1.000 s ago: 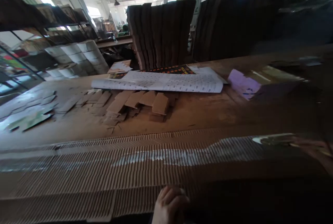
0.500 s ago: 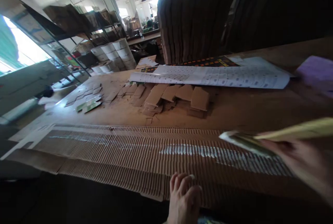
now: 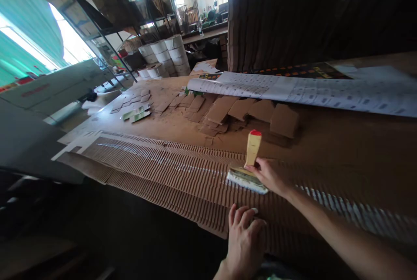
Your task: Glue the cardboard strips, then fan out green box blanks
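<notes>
My right hand (image 3: 267, 176) is closed round the base of a wide brush (image 3: 250, 176) with a yellow, red-tipped handle. The brush's white, wet bristles touch a long row of overlapped brown cardboard pieces (image 3: 182, 180), their edges fanned like steps. White paste (image 3: 342, 202) streaks the row to the right of the brush, and a thinner streak runs to the left. My left hand (image 3: 244, 232) rests on the near side of the row, fingers bent and slightly apart on top of the cardboard. Its thumb is partly hidden.
Loose cardboard pieces (image 3: 250, 110) lie behind the row, with small green-and-white pieces (image 3: 136, 114) to their left. A printed white sheet (image 3: 293, 91) stretches across the back. Tall dark stacks (image 3: 276, 19) stand behind it. Rolls (image 3: 172, 52) and shelving (image 3: 107, 45) are farther off.
My right hand has brought the brush leftward from the right side to the middle of the row, its handle now upright. My left hand keeps its place on the cardboard. The view has turned left.
</notes>
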A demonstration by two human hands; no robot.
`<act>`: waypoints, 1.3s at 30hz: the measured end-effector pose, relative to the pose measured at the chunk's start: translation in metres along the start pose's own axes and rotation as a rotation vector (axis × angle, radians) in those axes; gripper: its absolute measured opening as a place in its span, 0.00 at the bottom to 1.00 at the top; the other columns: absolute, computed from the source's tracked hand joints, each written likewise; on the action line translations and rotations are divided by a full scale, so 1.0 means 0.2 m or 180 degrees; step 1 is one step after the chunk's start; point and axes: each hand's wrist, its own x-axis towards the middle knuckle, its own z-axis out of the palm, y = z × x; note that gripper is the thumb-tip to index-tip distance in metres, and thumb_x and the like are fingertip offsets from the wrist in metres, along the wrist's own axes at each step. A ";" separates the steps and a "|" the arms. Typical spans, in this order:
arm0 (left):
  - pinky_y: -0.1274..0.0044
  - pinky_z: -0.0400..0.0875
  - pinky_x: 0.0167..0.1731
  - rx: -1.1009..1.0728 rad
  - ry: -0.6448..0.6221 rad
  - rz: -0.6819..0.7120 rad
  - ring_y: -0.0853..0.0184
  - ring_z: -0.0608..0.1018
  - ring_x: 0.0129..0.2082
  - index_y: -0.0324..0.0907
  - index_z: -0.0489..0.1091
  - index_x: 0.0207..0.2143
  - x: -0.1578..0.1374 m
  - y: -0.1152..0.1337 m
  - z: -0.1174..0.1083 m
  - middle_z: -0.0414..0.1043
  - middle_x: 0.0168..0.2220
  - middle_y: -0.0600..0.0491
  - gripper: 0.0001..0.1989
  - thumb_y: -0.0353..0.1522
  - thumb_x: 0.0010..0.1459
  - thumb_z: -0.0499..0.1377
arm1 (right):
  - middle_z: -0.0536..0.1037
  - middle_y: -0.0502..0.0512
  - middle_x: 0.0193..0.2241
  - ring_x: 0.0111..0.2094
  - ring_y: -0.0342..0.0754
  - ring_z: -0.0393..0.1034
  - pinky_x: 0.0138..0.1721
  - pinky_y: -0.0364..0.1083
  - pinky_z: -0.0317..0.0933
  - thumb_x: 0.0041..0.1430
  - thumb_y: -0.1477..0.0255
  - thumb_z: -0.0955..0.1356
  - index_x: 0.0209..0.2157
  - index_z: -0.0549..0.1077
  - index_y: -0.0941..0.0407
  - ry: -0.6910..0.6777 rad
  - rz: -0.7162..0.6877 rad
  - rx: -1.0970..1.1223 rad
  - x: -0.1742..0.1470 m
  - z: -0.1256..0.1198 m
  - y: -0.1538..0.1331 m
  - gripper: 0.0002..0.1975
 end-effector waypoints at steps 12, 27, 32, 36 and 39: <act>0.61 0.56 0.59 -0.0044 -0.0107 -0.0038 0.64 0.75 0.44 0.48 0.73 0.33 -0.04 0.04 0.00 0.77 0.40 0.55 0.08 0.27 0.58 0.56 | 0.82 0.57 0.24 0.25 0.53 0.76 0.26 0.46 0.65 0.56 0.58 0.63 0.27 0.76 0.54 -0.0172 0.0163 0.0001 -0.14 -0.18 0.10 0.16; 0.59 0.56 0.59 0.0245 -0.0216 -0.0107 0.63 0.75 0.44 0.47 0.72 0.33 -0.01 0.07 0.00 0.77 0.39 0.54 0.12 0.23 0.58 0.53 | 0.83 0.58 0.29 0.28 0.54 0.77 0.28 0.47 0.65 0.58 0.57 0.62 0.31 0.77 0.55 -0.0096 0.0335 0.0001 -0.28 -0.44 0.32 0.18; 0.63 0.58 0.58 0.0136 -0.0132 0.0072 0.64 0.76 0.44 0.48 0.72 0.33 -0.01 0.13 0.05 0.77 0.39 0.55 0.11 0.24 0.56 0.54 | 0.83 0.56 0.27 0.27 0.52 0.77 0.28 0.46 0.65 0.56 0.57 0.64 0.30 0.78 0.54 -0.0147 0.0279 0.0010 -0.34 -0.49 0.37 0.17; 0.64 0.60 0.57 -0.0062 -0.0156 0.0072 0.65 0.76 0.44 0.48 0.73 0.32 -0.02 0.18 0.10 0.78 0.39 0.56 0.12 0.24 0.57 0.52 | 0.83 0.58 0.28 0.27 0.53 0.77 0.27 0.47 0.65 0.57 0.57 0.63 0.31 0.78 0.55 -0.0005 0.0358 -0.0005 -0.38 -0.56 0.46 0.18; 0.63 0.60 0.57 -0.0058 -0.0164 0.0053 0.65 0.76 0.44 0.48 0.73 0.32 -0.04 0.19 0.12 0.78 0.39 0.56 0.13 0.24 0.57 0.52 | 0.84 0.58 0.29 0.28 0.53 0.77 0.28 0.46 0.66 0.58 0.57 0.63 0.32 0.78 0.55 0.0068 0.0361 0.0012 -0.41 -0.60 0.49 0.18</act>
